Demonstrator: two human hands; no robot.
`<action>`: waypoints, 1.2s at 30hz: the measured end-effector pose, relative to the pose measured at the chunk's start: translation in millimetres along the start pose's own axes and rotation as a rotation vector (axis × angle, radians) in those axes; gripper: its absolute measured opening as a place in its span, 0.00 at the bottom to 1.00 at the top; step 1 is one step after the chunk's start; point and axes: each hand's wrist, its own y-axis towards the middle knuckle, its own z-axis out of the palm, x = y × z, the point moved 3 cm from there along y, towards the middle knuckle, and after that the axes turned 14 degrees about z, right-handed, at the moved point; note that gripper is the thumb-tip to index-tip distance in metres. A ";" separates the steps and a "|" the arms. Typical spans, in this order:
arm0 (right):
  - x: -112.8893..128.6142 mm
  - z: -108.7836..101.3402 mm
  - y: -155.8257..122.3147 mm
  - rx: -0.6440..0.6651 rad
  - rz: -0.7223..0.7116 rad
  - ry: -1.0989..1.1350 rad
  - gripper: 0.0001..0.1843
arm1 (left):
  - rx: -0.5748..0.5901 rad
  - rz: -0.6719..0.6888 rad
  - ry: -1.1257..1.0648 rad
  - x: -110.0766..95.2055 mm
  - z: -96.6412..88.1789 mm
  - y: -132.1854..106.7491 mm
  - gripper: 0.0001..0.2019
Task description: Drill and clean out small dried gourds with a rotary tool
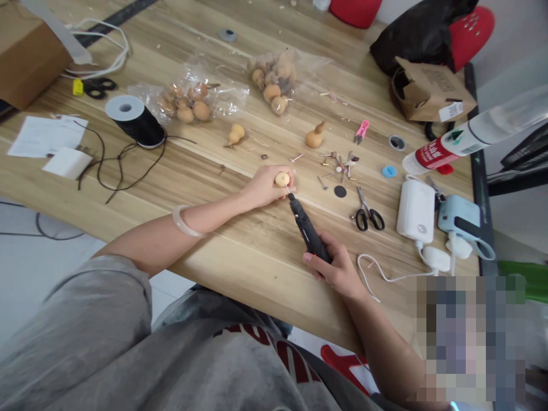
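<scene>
The left hand, a pale bangle on its wrist, holds a small dried gourd above the middle of the bench. Its fingers curl closely around the gourd, leaving only the pale upper part showing. The right hand grips a black rotary tool much like a pen, its fingers closed around the body. The tool's thin bit points far and left, up to the near side of the gourd. Its tip either touches the gourd or stops just short of it; at this size I cannot tell which.

Just right of the left hand lies a scatter of small rotary bits, with black-handled scissors nearer the right hand. 2 loose gourds lie farther off: a left gourd and a right gourd. Beyond them are 2 clear plastic bags of gourds, a left bag and a right bag. On the left sits a spool of black cord, with dark cord trailing across the wood. On the right are a white power bank and a red-and-white tube.
</scene>
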 end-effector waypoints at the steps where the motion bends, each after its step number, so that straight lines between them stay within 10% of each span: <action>1: -0.1 0.0 0.0 -0.001 0.003 0.002 0.19 | -0.001 -0.001 0.002 0.2 0.1 0.1 0.09; 36: -0.3 0.2 0.4 0.011 -0.041 0.018 0.14 | 0.003 0.047 0.108 1.6 0.2 -0.3 0.06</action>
